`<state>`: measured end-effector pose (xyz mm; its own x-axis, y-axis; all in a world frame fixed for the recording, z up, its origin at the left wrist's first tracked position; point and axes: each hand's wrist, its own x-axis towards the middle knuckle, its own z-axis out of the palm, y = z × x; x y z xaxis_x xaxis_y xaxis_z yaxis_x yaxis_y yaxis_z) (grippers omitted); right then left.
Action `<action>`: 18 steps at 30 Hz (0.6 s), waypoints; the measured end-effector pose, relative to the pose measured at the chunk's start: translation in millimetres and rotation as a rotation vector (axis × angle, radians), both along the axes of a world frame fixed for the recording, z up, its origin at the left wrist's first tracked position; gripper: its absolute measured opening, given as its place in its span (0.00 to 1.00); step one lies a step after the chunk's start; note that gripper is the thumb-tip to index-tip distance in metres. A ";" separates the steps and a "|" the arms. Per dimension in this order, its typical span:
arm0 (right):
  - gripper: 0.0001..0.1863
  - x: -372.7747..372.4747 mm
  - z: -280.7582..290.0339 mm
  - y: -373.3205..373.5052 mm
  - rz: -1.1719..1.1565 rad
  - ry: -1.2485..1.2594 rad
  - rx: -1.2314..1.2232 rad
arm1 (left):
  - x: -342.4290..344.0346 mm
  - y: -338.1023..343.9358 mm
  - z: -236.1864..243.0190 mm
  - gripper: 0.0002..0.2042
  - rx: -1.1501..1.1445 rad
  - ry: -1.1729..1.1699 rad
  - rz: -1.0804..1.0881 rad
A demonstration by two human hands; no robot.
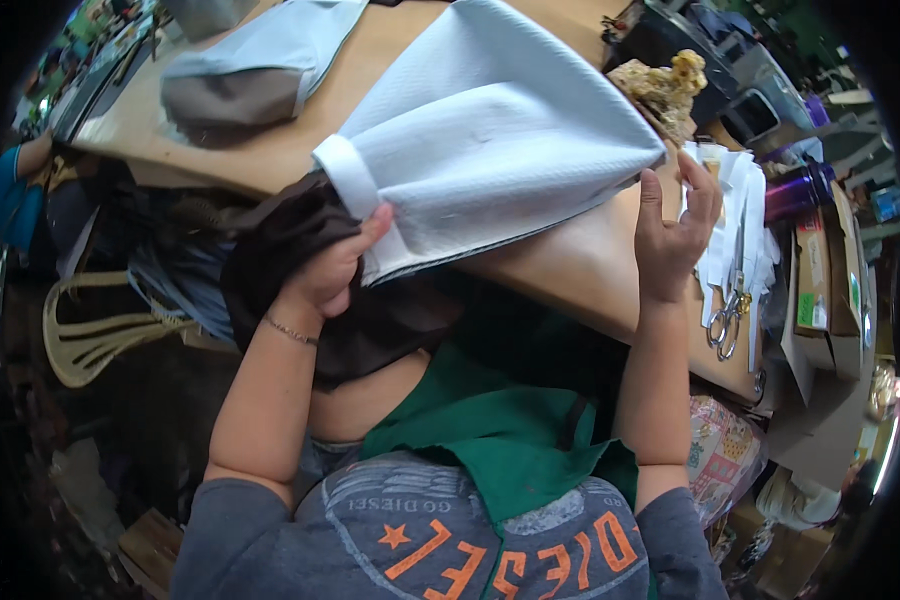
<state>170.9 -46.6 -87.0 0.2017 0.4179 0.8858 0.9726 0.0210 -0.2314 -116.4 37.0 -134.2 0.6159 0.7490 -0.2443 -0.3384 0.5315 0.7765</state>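
Observation:
My left hand (335,270) grips a white quilted fabric piece (490,140) at its white band (345,170), along with dark brown cloth (270,250) that hangs from the table edge down over my lap. The white piece stretches across the wooden table (550,285), with a pointed corner at the right. My right hand (675,215) is open, fingers apart and slightly curled, just below that corner; whether a fingertip touches it is unclear. A pair of scissors (728,325) lies on white strips (735,200) to the right of that hand.
A grey and white fabric piece (240,70) lies at the back left. Yellowish lumpy material (670,90), a purple bottle (800,190) and cardboard boxes (830,280) crowd the right. A beige plastic chair (70,340) stands at the left. A patterned bag (715,455) sits low right.

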 end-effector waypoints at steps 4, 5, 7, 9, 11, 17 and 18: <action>0.15 -71.4 23.7 24.3 0.469 -0.207 -0.400 | -5.1 4.7 0.7 0.14 0.054 0.021 0.027; 0.12 -73.9 17.6 35.8 0.491 -0.229 -0.542 | -3.8 5.8 -0.2 0.16 0.086 -0.012 0.028; 0.08 -73.0 7.5 60.0 0.507 -0.187 -0.710 | -5.4 6.7 2.0 0.18 -0.019 -0.045 0.091; 0.07 -69.4 0.8 78.9 0.473 -0.097 -0.784 | -7.2 5.0 3.9 0.22 -0.048 -0.021 0.063; 0.07 -70.5 -6.1 85.4 0.492 -0.051 -0.938 | -7.4 -0.7 2.6 0.22 0.042 0.133 0.028; 0.07 -86.0 13.9 66.6 0.608 -0.148 -0.500 | 2.1 -3.2 2.7 0.16 -0.002 0.096 0.207; 0.07 -88.8 18.0 61.0 0.698 -0.151 -0.564 | 5.1 -4.2 2.6 0.15 -0.003 0.084 0.225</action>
